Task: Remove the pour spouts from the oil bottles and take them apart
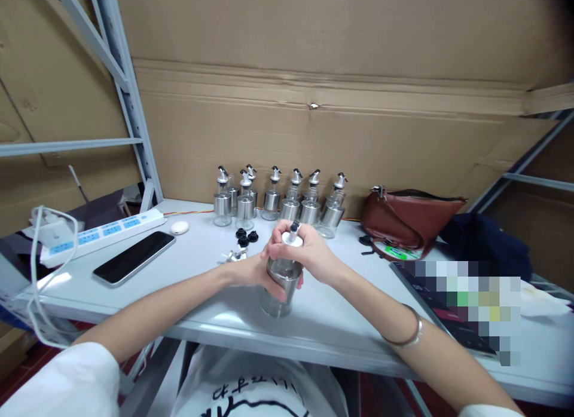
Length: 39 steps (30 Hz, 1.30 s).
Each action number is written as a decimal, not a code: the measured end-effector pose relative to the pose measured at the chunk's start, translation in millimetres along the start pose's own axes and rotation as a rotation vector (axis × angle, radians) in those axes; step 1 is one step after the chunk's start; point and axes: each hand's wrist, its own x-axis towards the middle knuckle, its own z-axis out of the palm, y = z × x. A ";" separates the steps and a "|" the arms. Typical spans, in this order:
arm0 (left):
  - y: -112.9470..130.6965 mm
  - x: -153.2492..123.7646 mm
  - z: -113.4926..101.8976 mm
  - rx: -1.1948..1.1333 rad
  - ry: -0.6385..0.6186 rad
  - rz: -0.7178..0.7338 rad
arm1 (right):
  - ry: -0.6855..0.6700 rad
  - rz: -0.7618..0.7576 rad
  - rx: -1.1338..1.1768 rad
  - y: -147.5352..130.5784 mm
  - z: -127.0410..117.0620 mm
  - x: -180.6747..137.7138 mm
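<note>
Holding a small dispenser bottle (278, 288) upright over the front part of the white table (332, 327); resting there or lifted, hard to tell. Wrapping it from the left with the left hand (249, 272), fingers curled shut round the steel sleeve, fingertips showing on the near side. Capping it from above with the right hand (311, 254), closed snug over the white collar, with the dark spout (294, 227) poking up between thumb and forefinger. Leaving the glass base bare below both hands. Behind, near the cardboard wall (314, 136): a row of matching bottles (278, 201), and just in front of those, loose black stoppers (246, 236). Off to the left, a phone (133, 257) beside a power strip (103, 230); to the right, a brown bag (410, 217).
</note>
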 end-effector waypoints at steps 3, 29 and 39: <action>-2.5 1.8 -4.3 0.007 -0.047 -0.035 | 0.048 -0.087 -0.101 -1.0 1.3 -2.2; -4.3 1.9 2.4 0.032 0.097 0.047 | 0.262 -0.239 -0.215 -12.1 11.9 -0.8; -12.8 3.3 3.2 -0.123 0.085 0.126 | 0.712 -0.926 -0.124 -76.8 -7.5 -30.3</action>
